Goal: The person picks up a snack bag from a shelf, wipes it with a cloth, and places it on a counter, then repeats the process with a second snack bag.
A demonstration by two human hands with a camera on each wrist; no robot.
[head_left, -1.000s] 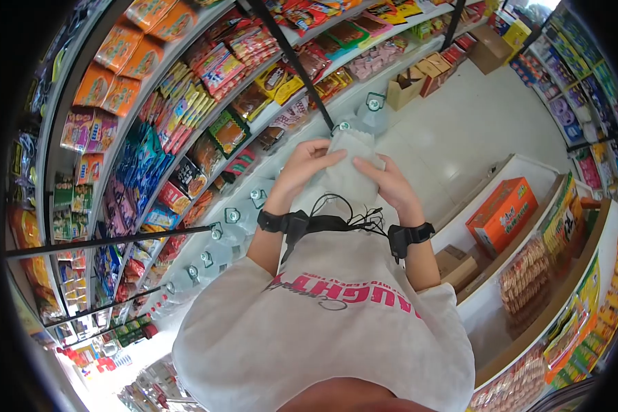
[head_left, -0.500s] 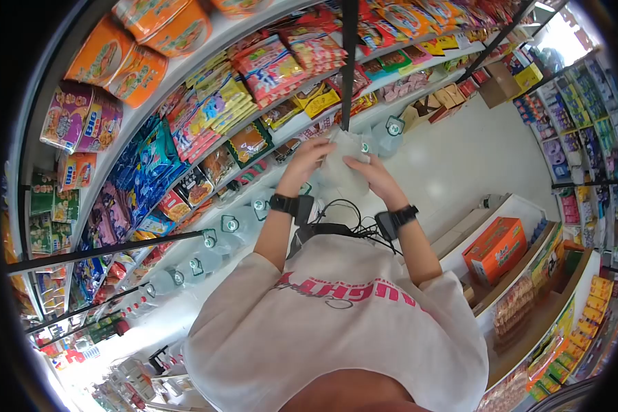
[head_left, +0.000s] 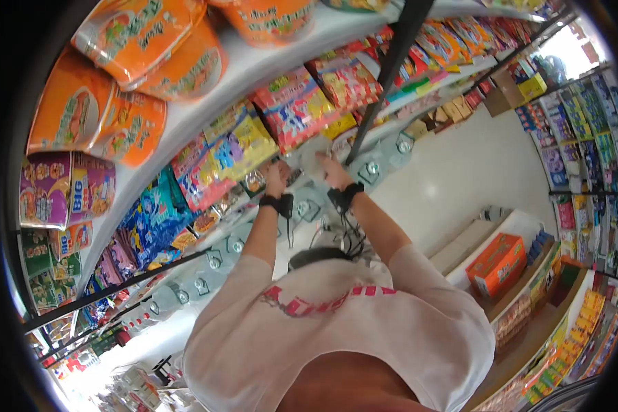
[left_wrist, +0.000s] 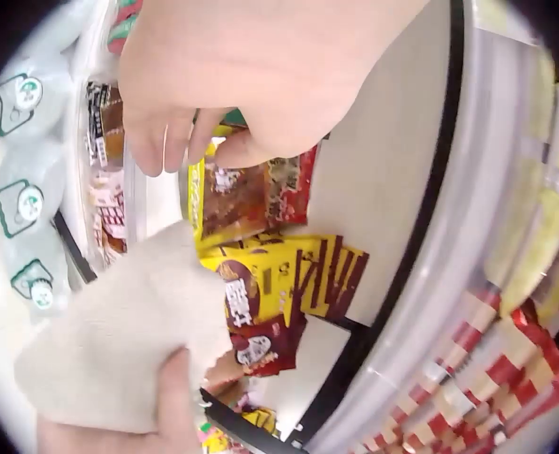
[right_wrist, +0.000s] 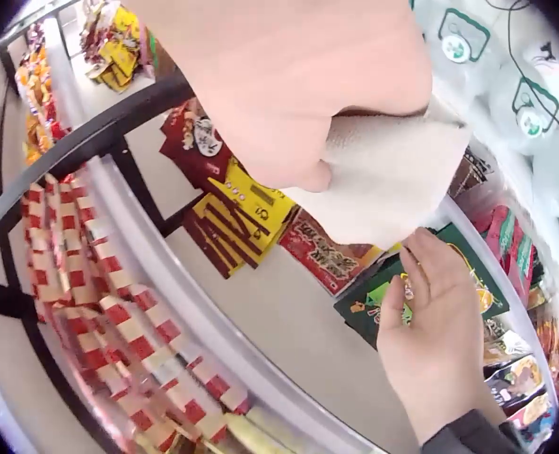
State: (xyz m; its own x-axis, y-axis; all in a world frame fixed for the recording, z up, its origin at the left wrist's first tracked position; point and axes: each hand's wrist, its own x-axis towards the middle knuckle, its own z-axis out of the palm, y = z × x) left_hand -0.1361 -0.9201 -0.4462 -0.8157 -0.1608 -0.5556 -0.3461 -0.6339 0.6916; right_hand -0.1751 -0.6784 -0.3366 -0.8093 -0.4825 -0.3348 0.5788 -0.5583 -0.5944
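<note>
My right hand [head_left: 333, 172] grips a white cloth [right_wrist: 388, 180] between thumb and fingers, held over a shelf of snack packets. In the left wrist view the cloth [left_wrist: 119, 331] hangs folded, the right thumb lying across it. My left hand [head_left: 276, 177] is beside it, palm turned up with loosely bent fingers and nothing in it. In the right wrist view the left hand's fingertips [right_wrist: 421, 251] come right at the cloth's lower edge. Beneath the hands are yellow packets [left_wrist: 261, 274], brown-and-red packets [left_wrist: 261, 194] and a dark green packet [right_wrist: 360, 312].
Large clear water bottles [head_left: 213, 257] with green handles line the floor under the shelf. Orange noodle tubs [head_left: 75, 103] and pink snack bags [head_left: 299, 110] fill higher shelves. A black shelf post [head_left: 384, 82] rises beside the right hand. Behind stands a low unit with an orange box [head_left: 498, 264].
Both hands have moved forward from in front of the body to the snack shelf. The left hand has come off the cloth, which stays in the right hand. The view has shifted closer to the shelves.
</note>
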